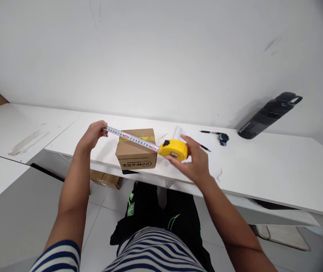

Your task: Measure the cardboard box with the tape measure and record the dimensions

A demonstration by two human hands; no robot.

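A yellow tape measure (pixel 175 149) is gripped by my right hand (pixel 197 161), its case between thumb and fingers. The printed blade (pixel 136 141) stretches out to the left, passing over a small brown cardboard box (pixel 136 155) that has yellow tape on top. My left hand (pixel 93 135) pinches the far end of the blade, left of the box. Whether the blade touches the box top I cannot tell. The box stands at the front edge of the white desk (pixel 263 166).
White paper (pixel 211 153) lies right of the box, with a black-and-red pen (pixel 204 147) on it. Behind are another pen (pixel 206 132) and a small dark blue object (pixel 223 139). A dark bottle (pixel 266 117) stands by the wall. Below are more cardboard boxes (pixel 106 179).
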